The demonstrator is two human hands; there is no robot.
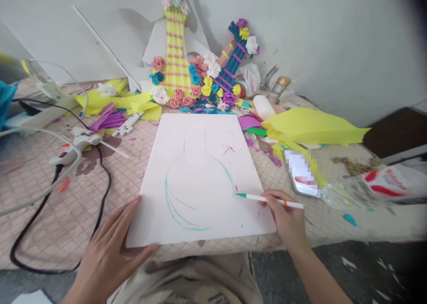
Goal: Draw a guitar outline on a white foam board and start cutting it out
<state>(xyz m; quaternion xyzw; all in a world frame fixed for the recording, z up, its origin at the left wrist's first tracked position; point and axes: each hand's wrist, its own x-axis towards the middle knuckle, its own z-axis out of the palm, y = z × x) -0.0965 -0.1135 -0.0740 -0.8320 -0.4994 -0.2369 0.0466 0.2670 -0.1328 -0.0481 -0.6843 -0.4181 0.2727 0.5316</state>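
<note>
A white board (207, 193) lies flat at the table's front edge, bearing a thin green outline of a round body with a straight neck. My right hand (287, 219) is closed around a white marker (256, 198) with a green tip. That tip is at the right side of the round outline, touching or nearly touching the surface. At the board's lower left corner rests my left hand (110, 242), its fingers stretched out along the edge and the thumb at the front. Stronger green curves mark the lower left of the outline.
Behind the board stand a yellow paper guitar (175, 55) and a blue one (231, 64), trimmed with paper flowers. A phone (302, 173) and plastic bottle (383, 184) lie to the right. Power strips (75, 146) and a black cable (103, 175) are on the left. Yellow paper (310, 126) lies behind the phone.
</note>
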